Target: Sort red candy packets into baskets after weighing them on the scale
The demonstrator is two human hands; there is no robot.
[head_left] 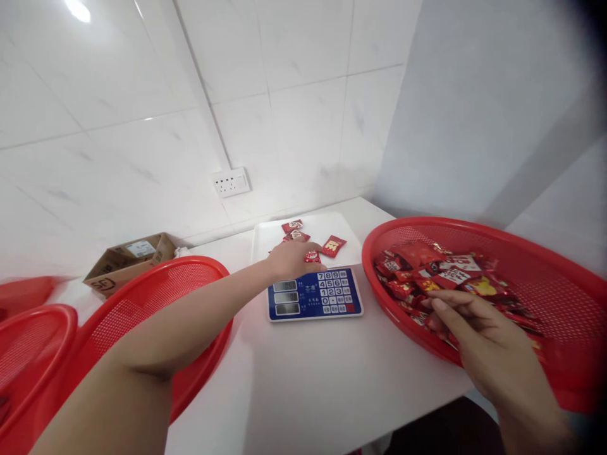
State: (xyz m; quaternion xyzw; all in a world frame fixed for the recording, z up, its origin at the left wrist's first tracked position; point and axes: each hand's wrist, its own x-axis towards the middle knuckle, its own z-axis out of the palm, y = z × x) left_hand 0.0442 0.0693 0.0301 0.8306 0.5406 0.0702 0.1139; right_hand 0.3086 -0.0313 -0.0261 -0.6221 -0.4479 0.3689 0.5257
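Observation:
A digital scale (315, 296) with a blue keypad stands on the white table, its white pan (265, 237) behind the keypad. Several small red packets lie on the pan, one of them a red packet with a gold figure (334, 246) at the right. My left hand (296, 258) reaches over the pan with fingers apart, touching or just above the packets. To the right, a red basket (559, 297) holds many red packets (455, 276). My right hand (469, 322) is at its near side, fingertips pinched round a small red packet (436, 323), partly hidden by the fingers.
Two more red baskets (184, 272) (35, 322) stand at the left, under and beside my left arm. Behind them is an open cardboard box (128, 262). A tiled wall with a socket (231, 182) rises behind the table (284, 379).

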